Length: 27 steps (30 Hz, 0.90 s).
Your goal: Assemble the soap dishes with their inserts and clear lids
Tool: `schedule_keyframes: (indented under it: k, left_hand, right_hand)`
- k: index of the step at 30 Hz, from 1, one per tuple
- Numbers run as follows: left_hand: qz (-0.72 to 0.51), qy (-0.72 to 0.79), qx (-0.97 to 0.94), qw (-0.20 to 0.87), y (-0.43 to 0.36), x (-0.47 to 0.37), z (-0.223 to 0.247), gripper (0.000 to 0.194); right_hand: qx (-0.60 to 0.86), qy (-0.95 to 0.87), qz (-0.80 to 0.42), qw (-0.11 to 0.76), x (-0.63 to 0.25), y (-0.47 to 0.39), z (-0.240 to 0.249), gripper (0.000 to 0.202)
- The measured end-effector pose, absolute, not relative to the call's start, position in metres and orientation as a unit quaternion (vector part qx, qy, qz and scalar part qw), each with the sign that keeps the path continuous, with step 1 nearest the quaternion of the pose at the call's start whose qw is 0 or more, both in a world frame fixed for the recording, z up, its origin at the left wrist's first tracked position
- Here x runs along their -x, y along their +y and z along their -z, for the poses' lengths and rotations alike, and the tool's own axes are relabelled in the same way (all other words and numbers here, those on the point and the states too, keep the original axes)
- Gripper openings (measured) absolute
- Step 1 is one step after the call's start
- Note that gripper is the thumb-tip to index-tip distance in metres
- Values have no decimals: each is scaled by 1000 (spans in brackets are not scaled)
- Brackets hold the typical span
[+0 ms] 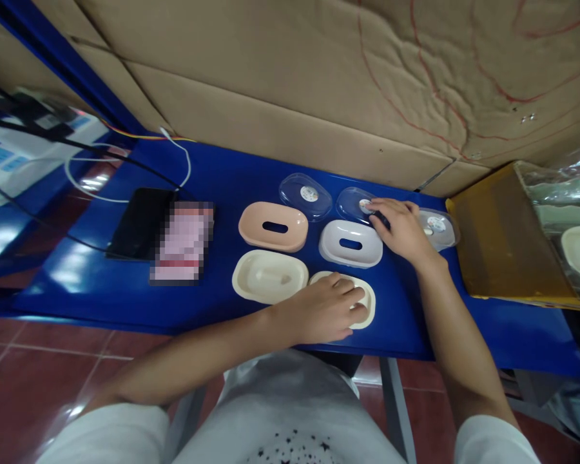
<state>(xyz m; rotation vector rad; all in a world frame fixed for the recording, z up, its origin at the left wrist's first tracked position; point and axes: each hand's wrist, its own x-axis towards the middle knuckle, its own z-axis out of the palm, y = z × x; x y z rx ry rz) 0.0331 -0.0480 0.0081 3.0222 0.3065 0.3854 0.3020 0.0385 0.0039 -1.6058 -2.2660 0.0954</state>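
Observation:
My left hand (326,308) lies over a cream dish (370,303) near the table's front edge, fingers curled into it; what the fingertips hold, if anything, is hidden. Above and to the right, my right hand (400,225) has a small dark object (381,220) in its fingers, beside a clear oval lid (350,201) with a round sticker. A white slotted dish (350,243) sits between the hands. Left of it are a peach slotted dish (273,227) and another cream dish (269,277). Two more clear lids (305,195) (437,230) lie along the back.
An open cardboard box (502,238) with plastic-wrapped pieces stands at the right. A black device (138,222) and a blurred pink item (183,241) lie at the left, near white and black cables. Brown cardboard lines the back of the blue table (212,309).

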Motion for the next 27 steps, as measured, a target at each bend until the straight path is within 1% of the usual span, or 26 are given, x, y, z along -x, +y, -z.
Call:
schedule_keyframes:
  k: [4,7,9,11,12,15,16,18,22,24,27]
  left_hand:
    - [-127,107,-986,20,-47,-32,-6,28]
    - [-116,109,-987,18,-44,-32,-6,26]
    - [-114,110,-987,18,-43,-32,-7,23]
    - [-114,111,-987,17,-42,-32,-7,22]
    - [-115,112,-987,16,-43,-32,-7,23]
    - [-117,112,-987,12,-44,-31,-7,26]
    - [-117,112,-987,12,-45,-31,-7,26]
    - [-115,113,-987,18,-45,-31,-7,26]
    - [-109,119,-986,36,-42,-32,-6,26]
    - [-110,119,-986,40,-41,-32,-5,27]
    - [-112,118,-986,46,-41,-32,-5,26]
  right_hand:
    - [556,-811,-54,173,-296,30,-9,37]
    - [543,-822,-57,159,-308,28,-23,37]
    - [553,-812,-48,180,-333,25,-35,37]
    - [571,-792,-49,209,-366,21,-42,48]
    - [586,-784,-54,200,-383,18,-42,55]
    - [633,-758,-94,128,-420,7,-35,77]
    - [645,-750,-96,111,-425,3,-32,82]
    - [665,-736,-96,77,-425,-5,-29,85]
    - [711,-696,-98,20,-401,-21,-33,82]
    - [726,-682,-86,23,-388,-33,-34,85]
    - [714,-692,-91,54,-379,-56,-33,90]
